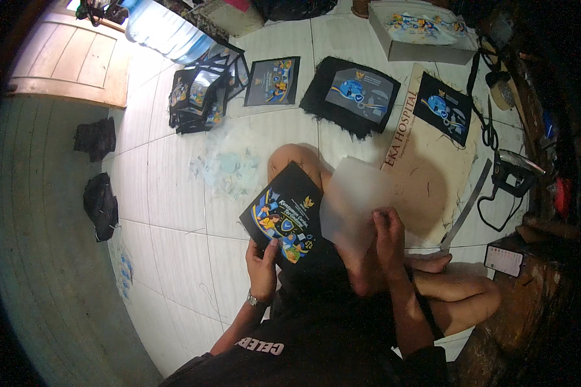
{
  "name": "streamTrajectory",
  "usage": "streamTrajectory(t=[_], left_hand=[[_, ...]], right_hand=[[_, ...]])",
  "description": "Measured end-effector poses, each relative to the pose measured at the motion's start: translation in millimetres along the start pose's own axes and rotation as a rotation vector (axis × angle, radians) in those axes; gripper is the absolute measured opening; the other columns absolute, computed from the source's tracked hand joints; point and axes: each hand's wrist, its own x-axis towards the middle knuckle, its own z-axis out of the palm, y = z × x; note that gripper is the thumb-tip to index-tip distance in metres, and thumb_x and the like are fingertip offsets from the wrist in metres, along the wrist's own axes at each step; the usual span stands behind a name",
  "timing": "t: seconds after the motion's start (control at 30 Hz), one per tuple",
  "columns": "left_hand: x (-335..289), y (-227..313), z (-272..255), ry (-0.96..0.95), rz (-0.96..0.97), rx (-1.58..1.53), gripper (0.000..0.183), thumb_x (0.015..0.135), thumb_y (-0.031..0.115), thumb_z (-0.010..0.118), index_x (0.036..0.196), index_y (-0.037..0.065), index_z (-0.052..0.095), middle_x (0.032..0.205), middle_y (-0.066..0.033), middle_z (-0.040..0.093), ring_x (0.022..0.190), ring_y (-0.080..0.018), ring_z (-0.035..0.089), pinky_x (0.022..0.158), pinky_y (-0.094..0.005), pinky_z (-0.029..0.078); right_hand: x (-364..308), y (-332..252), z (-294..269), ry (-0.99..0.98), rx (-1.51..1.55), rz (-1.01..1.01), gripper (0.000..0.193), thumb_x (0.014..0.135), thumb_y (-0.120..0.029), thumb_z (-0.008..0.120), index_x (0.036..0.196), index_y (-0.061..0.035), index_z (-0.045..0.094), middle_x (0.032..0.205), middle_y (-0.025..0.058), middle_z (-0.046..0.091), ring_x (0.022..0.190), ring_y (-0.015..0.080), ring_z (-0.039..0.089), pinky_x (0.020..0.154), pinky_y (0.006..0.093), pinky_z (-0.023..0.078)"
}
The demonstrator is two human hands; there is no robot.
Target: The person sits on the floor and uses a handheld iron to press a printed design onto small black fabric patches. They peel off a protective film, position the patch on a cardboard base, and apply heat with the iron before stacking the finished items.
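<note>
Between the thumb and fingers of my left hand (263, 266) is a black cloth panel (287, 213) with a colourful cartoon print, held tilted above my lap. My right hand (389, 235) pinches the edge of a cloudy, see-through film sheet (352, 203). The film hangs just right of the panel, over my leg. Farther right, a black printed cloth piece (444, 108) lies on a tan board (426, 193). Beyond my knees is a stack of frayed black cloth (313, 90), its top piece printed in blue under a film.
Used films (229, 168) lie on the tiles at left. Behind them are a pile of printed panels (197, 93) and a single panel (271, 80). An iron (516, 174) with a cord, scissors (489, 122), a phone (503, 259) and a box (423, 48) sit at right.
</note>
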Motion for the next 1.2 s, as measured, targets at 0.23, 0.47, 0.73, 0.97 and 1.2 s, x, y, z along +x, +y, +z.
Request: streamTrajectory(t=[0.23,0.47,0.73,0.97,1.2], left_hand=[[35.3,-1.2,3.0,0.041,0.056,-0.051,0.036,0.091,0.006,0.072,0.122,0.000,0.055,0.115,-0.0105,0.069,0.098,-0.0173,0.068,0.087,-0.0317,0.054],[57.9,4.4,-6.2,-0.019,0.097,0.117,0.027,0.092,0.008,0.070,0.115,-0.004,0.063,0.108,-0.0111,0.073,0.093,-0.0158,0.069,0.083,-0.0304,0.055],[68.3,13.0,-15.8,-0.080,0.018,0.158,0.027,0.094,0.007,0.067,0.118,-0.003,0.062,0.111,-0.0092,0.071,0.096,-0.0142,0.066,0.086,-0.0300,0.053],[163.4,65.0,10.9,0.003,0.161,-0.309,0.029,0.098,0.008,0.062,0.124,-0.003,0.058,0.117,-0.0088,0.068,0.101,-0.0160,0.065,0.090,-0.0328,0.052],[359.4,69.9,91.5,0.158,0.458,-0.775,0.034,0.096,0.001,0.061,0.129,-0.003,0.055,0.121,-0.0107,0.066,0.107,-0.0210,0.063,0.095,-0.0333,0.049]], right_hand=[[0.7,22.9,-25.1,-0.008,0.062,0.236,0.032,0.098,-0.029,0.059,0.109,0.0013,0.061,0.104,0.0165,0.066,0.095,0.0295,0.061,0.088,0.0414,0.048],[-12.4,60.6,-46.4,0.013,-0.065,0.147,0.042,0.099,-0.029,0.061,0.125,0.0039,0.053,0.113,0.0176,0.065,0.099,0.0287,0.062,0.089,0.0398,0.048],[-27.0,63.2,-48.4,0.030,-0.179,0.301,0.055,0.099,-0.026,0.062,0.142,0.0046,0.045,0.133,0.0202,0.056,0.121,0.0306,0.054,0.104,0.0417,0.043],[-33.4,84.8,-41.2,0.227,-0.094,0.121,0.013,0.097,-0.012,0.058,0.104,-0.0010,0.055,0.094,0.0066,0.060,0.089,0.0162,0.056,0.084,0.0298,0.045],[-31.7,13.9,-36.8,0.211,-0.031,0.196,0.019,0.099,-0.017,0.059,0.106,-0.0008,0.052,0.097,0.0100,0.061,0.089,0.0234,0.060,0.078,0.0358,0.050]])
